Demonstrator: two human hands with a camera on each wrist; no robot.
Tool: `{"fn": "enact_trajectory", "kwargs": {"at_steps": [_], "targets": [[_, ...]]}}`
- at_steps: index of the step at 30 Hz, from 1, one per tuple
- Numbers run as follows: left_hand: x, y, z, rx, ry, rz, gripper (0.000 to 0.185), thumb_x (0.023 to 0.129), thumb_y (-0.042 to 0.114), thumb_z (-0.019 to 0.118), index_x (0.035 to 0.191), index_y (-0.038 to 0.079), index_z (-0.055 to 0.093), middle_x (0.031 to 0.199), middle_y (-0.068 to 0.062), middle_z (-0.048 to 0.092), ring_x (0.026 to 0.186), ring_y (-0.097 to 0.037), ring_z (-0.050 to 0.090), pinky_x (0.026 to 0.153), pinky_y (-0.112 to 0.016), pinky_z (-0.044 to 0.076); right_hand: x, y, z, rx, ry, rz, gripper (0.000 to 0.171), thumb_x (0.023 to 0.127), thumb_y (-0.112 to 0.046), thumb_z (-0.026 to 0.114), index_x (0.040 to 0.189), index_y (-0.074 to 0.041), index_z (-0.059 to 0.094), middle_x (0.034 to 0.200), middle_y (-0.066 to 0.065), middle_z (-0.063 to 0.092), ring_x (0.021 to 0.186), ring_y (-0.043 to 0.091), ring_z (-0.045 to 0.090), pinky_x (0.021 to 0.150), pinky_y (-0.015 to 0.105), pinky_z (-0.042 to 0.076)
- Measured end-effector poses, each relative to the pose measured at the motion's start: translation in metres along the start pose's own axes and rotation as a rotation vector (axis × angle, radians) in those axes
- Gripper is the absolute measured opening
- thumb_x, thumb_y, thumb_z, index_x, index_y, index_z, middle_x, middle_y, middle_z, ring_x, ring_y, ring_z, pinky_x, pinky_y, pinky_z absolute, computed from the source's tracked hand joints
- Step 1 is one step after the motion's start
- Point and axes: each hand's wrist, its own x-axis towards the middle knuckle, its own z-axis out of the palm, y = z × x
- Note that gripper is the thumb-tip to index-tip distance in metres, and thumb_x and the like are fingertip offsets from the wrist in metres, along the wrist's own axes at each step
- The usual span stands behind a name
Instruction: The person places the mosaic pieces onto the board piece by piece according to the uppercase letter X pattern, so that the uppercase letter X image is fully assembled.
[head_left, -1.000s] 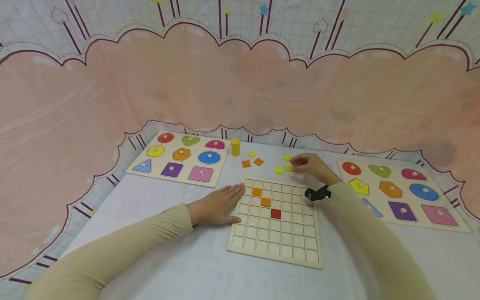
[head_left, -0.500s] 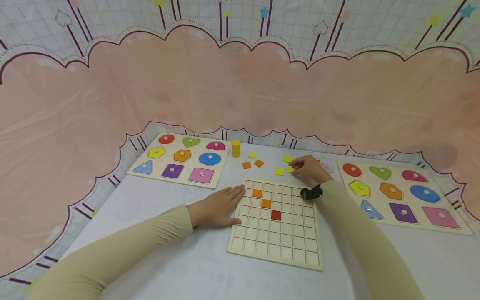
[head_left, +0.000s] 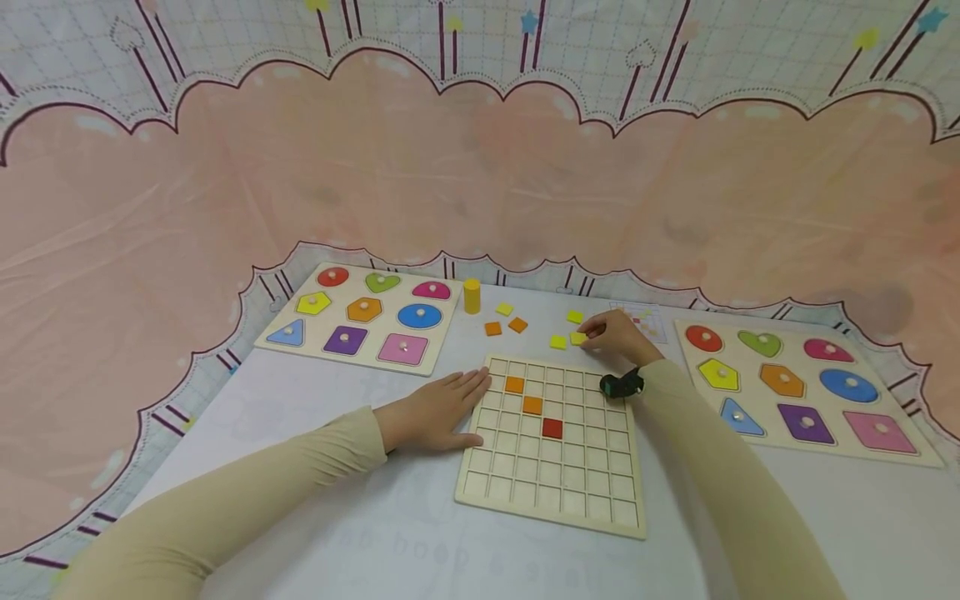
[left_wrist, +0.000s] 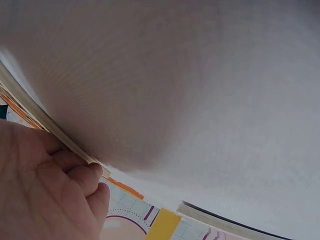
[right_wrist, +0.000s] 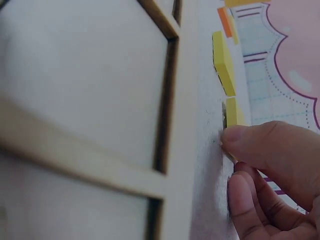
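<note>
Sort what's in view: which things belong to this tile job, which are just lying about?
In the job:
grid board
yellow tile at the right grip
other loose yellow tiles
loose orange tiles
placed orange tiles
red tile
printed card, perhaps the pattern

Apparently lying about:
left shape puzzle
right shape puzzle
yellow cylinder

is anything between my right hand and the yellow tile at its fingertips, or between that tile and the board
Nothing visible stands in the way: your right hand touches the yellow tile, and only white tabletop shows between that tile and the grid board.

2 beige sleeves (head_left: 262, 477), black wristband (head_left: 622, 385)
</note>
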Motion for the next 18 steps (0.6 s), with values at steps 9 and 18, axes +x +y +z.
{"fn": "enact_trajectory", "kwargs": {"at_steps": [9,18], "targets": [[0.002,0.001,-0.001,-0.014,-0.001,0.003,0.088,0.091,0.064,0.036,0.151,0.004,0.012,0.159,-0.011,0.010,0.147,-0.022,0.014,0.120,-0.036,0.017,-0.015,-0.001,-0.007,0.012,0.013,-0.047,0.027,0.078,-0.009,0.074,0.102,0.003,0.068,0.087,0.009,0.068,0.075,0.010,0.057,0.069,0.019,0.046],[0.000,0.003,-0.006,-0.032,-0.027,-0.019,0.089,0.090,0.064,0.039,0.151,0.005,0.012,0.159,-0.009,0.010,0.147,-0.022,0.013,0.120,-0.036,0.016,-0.053,-0.016,-0.008,0.079,-0.051,-0.126,0.025,0.080,-0.008,0.072,0.101,0.004,0.066,0.086,0.010,0.064,0.075,0.014,0.056,0.066,0.019,0.049]]}}
